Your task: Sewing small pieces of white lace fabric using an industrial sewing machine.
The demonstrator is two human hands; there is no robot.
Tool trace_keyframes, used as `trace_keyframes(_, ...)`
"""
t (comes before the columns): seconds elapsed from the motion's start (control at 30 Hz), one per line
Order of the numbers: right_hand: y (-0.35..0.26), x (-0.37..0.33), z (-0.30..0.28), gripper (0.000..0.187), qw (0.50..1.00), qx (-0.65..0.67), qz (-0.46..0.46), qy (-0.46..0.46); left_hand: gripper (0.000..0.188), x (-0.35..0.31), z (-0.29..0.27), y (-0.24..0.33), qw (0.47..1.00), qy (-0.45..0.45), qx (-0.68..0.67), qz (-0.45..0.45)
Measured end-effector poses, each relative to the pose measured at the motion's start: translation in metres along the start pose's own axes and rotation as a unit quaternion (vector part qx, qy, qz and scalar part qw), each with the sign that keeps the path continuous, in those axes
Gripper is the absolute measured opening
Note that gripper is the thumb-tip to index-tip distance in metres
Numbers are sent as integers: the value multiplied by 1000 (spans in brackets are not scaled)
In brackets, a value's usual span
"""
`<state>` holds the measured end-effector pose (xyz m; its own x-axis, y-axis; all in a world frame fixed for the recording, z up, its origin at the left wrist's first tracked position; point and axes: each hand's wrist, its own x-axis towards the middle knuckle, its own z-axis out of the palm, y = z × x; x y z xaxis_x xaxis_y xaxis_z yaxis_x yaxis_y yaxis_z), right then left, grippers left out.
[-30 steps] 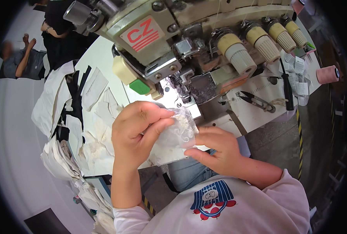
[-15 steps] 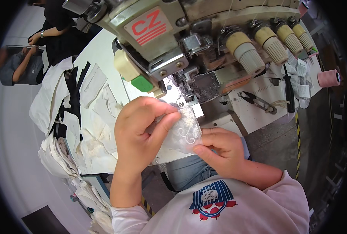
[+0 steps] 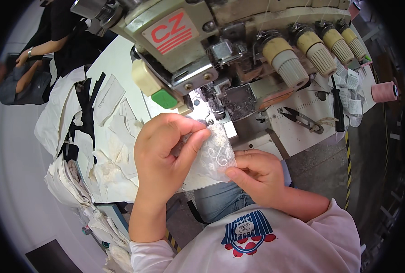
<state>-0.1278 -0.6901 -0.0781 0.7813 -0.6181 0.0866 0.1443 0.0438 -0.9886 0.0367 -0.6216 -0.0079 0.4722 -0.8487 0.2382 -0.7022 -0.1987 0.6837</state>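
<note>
**Two-handed hold on the lace piece [image 3: 219,157], edge turned up for handling**

From my end of the feed, I have the left hand [image 3: 159,150] pinched, thumb against forefinger, on the upper left of the lace piece. The right hand [image 3: 259,177] grips its lower right corner, thumb on the near face and fingers partly hidden behind. Between them the sheer white cloth spreads fairly flat, its scrollwork and cream flowers facing me. It sits at the front of the sewing machine [image 3: 180,54], just this side of the bright metal plate [image 3: 228,129]; whether its top edge touches that plate, I cannot tell.

I judge the step to be checking or lining up an edge, with no stitching under way. To my mind, the next move calls for both pinches to hold the cloth taut and square, then a short, level slide toward the plate. I would watch for a fold behind the left fingertips, which I cannot see past. The snips [image 3: 302,120] lie well apart, on the right, untouched.
</note>
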Motion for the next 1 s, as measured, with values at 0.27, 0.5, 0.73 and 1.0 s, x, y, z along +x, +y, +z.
trace_keyframes(0.27, 2, 1, 0, 11, 1000, -9, -16, 13, 15, -3, 2, -3, 999, 3, 43, 21)
trace_keyframes(0.5, 3, -1, -1, 11, 1000, -20, -2, 10, 31, -9, 5, -8, 910, 47, 291, 291)
trace_keyframes(0.73, -3, 10, -20, 33, 949, -245, -188, 58, 34, -32, 12, 1, 913, 11, 321, 253)
trace_keyframes(1.0, -21, 33, -32, 43, 853, -427, -299, -8, 34, -28, 13, 3, 934, -17, 291, 207)
